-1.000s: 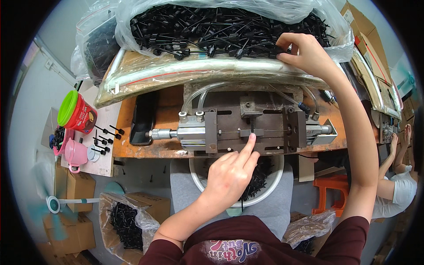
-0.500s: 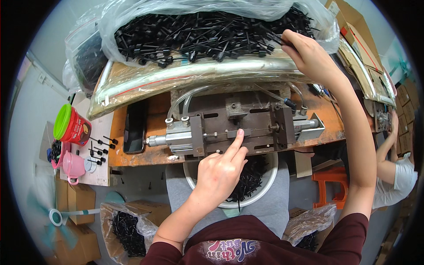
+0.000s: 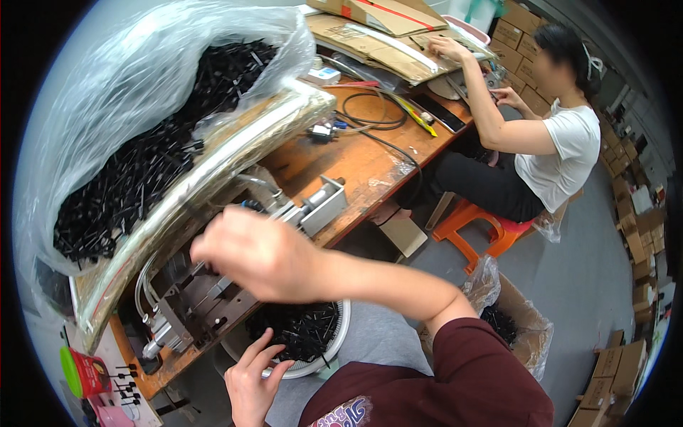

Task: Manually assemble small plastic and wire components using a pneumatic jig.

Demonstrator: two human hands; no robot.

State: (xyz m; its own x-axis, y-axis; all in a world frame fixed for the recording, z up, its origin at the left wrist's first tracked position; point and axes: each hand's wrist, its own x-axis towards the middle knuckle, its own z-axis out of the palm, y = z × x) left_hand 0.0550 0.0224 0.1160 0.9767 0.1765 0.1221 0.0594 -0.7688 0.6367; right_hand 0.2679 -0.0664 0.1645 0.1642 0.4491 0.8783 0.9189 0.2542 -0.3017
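My right hand is over the metal fixture, smeared by motion. Its fingertips are blurred, and what they hold, if anything, cannot be made out. Beneath that hand, part of the fixture with its air cylinders is hidden. At the near rim of the white basket, my left hand has its fingers spread and holds nothing visible. Thin-stemmed black plastic parts fill the basket on my lap. Past the fixture, a large heap of similar black parts lies in a clear plastic bag.
To the right, a co-worker sits on an orange stool at the wooden bench. Cables and a phone lie on it. A red tub stands at lower left. An open carton is beside me.
The view has swung to the right. My right hand has come from the heap back over the fixture. My left hand has left the fixture and moved down beside the basket, fingers spreading.
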